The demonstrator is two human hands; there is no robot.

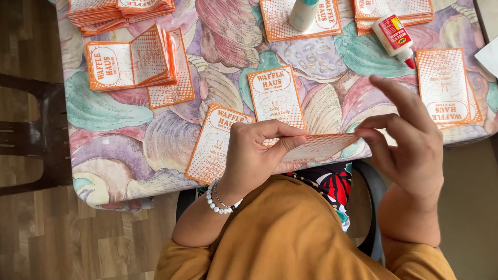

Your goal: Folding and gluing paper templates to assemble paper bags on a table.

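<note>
We look down on our two hands holding one orange-and-white paper sleeve (321,147) flat between them, just off the near edge of the tabletop (129,140), which wears a cloth printed with pastel seashells. Our left hand (257,150), with a white bead bracelet (220,202) at the wrist, has its fingers (282,129) closed on the sleeve's left end, thumb beneath. Our right hand (410,140) pinches the sleeve's right end with its lower fingers while the upper ones lift free. The sleeve looks light, thin and easily creased, so we judge it best held by its ends, gently. Beyond the sleeve lie two more flat sleeves (275,96), farther off stacks of them (135,62), and beyond and to the right a white glue bottle (395,37) with a red tip lying on its side.
</note>
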